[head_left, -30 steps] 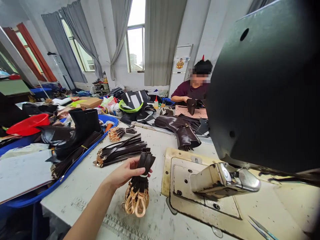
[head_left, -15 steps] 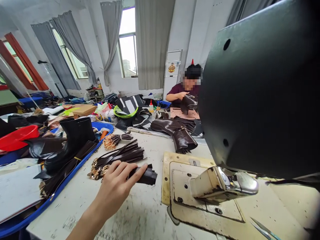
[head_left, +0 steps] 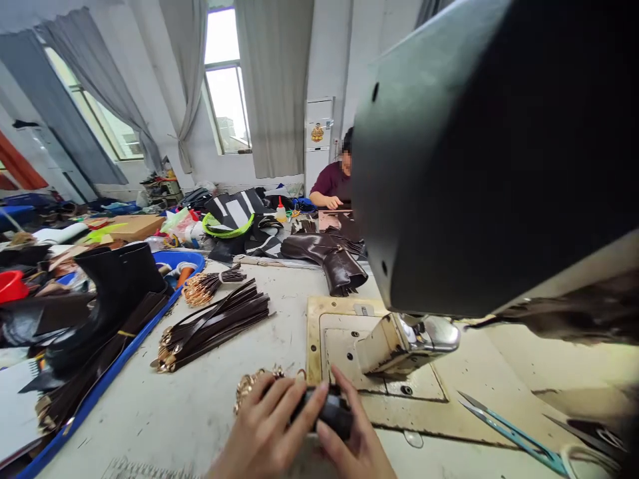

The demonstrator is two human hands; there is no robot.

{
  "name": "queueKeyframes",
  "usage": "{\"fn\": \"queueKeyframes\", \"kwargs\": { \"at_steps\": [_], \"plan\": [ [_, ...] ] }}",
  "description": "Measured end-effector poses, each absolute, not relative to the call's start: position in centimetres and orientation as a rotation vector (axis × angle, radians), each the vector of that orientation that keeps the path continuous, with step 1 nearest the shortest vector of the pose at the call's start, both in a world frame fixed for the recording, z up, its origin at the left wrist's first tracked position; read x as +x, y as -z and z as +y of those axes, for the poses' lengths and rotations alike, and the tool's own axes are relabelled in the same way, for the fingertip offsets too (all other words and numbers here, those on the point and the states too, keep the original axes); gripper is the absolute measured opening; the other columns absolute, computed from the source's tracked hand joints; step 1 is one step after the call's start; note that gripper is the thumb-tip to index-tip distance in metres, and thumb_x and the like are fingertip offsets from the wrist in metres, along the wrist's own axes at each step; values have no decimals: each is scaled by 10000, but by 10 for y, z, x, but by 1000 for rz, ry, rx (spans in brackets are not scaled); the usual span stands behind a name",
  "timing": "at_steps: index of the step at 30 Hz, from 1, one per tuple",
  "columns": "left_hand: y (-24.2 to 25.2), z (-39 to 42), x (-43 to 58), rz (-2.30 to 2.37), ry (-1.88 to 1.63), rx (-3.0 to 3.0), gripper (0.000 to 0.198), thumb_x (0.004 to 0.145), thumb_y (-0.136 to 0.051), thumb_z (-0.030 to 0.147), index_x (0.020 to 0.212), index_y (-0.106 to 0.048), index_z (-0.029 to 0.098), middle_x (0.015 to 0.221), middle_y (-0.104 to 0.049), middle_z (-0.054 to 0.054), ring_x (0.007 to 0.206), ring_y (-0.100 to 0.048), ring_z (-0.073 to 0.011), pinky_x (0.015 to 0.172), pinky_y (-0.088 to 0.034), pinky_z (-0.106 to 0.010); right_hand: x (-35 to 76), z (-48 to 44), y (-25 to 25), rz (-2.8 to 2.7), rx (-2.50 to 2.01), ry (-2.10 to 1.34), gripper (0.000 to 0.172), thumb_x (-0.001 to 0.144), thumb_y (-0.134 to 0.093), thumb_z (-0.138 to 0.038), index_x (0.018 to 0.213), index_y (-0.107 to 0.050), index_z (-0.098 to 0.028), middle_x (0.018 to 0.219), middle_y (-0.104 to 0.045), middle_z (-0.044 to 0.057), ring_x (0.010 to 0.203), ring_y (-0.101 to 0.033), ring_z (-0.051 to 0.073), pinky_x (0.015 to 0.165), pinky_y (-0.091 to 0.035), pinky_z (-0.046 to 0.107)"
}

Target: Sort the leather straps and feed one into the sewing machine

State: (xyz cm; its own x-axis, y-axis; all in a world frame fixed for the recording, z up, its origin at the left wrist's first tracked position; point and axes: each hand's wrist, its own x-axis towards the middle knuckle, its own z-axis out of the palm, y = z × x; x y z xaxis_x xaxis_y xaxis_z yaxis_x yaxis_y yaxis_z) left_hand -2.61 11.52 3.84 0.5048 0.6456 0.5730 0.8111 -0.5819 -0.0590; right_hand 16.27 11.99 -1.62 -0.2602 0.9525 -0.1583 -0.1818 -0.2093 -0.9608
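Observation:
My left hand [head_left: 272, 422] is closed over a bundle of dark leather straps [head_left: 335, 414], with gold-coloured buckles [head_left: 249, 386] sticking out at its left end. Around the right end of the same bundle are the thumb and fingers of my right hand [head_left: 357, 432]. Both hands are low in the view, just in front of the sewing machine's bed [head_left: 339, 356]. Behind my left hand, a loose pile of similar straps [head_left: 219, 322] lies on the white table, and a smaller tied bundle [head_left: 210, 283] rests beyond it.
The machine's dark head [head_left: 449, 166] fills the upper right. Teal-handled snips [head_left: 514, 432] lie at lower right. A brown boot [head_left: 329, 256] lies behind the machine bed. At left, a blue tray [head_left: 114, 369] holds a black boot [head_left: 110, 293]. A co-worker [head_left: 332, 183] sits beyond.
My left hand has brought its strap bundle right and nearer to me, away from the pile. My right hand has come into view and onto the bundle. The view has turned right.

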Motion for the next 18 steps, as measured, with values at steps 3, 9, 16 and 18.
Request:
{"fn": "queueKeyframes", "kwargs": {
  "at_steps": [3, 9, 16, 18],
  "plan": [
    [-39, 113, -29, -1353, 747, -2562, 537, 992, -552, 286, 1487, -428, 116, 1308, -684, -138, 1096, -647, -276, 1038, -379, -425, 150, 132, -8, -1186, -967, -1720, 632, 863, -688, -624, 1330, -473, -256, 1050, -649, 43, 820, -626, 165, 709, -548, 258],
    [-68, 130, -59, -2129, 534, -3183, 1139, 611, -866, 632, 1556, -345, 268, 1535, -483, -145, 1402, -422, -413, 1120, -399, -510, 157, 147, -27, -1401, -895, -1665, 519, 905, -654, -506, 1328, -492, -253, 963, -665, 26, 711, -604, 148, 591, -511, 236],
    [-53, 144, -16, -2523, 612, -2824, 240, 803, -633, 262, 1024, -678, 181, 945, -742, -90, 855, -665, -282, 730, -463, -342, 162, 143, -7, -1538, -1107, -899, 330, 972, -569, -350, 1292, -546, -274, 1305, -493, 97, 1151, -531, 258, 1002, -437, 429],
    [-47, 141, -8, -2536, 606, -2731, 167, 807, -613, 295, 936, -635, 192, 888, -721, -87, 816, -646, -284, 675, -417, -336, 161, 136, -3, -1628, -1091, -805, 141, 982, -550, -310, 1091, -628, -264, 1095, -582, 61, 1021, -574, 229, 899, -462, 365]
  ]
}}
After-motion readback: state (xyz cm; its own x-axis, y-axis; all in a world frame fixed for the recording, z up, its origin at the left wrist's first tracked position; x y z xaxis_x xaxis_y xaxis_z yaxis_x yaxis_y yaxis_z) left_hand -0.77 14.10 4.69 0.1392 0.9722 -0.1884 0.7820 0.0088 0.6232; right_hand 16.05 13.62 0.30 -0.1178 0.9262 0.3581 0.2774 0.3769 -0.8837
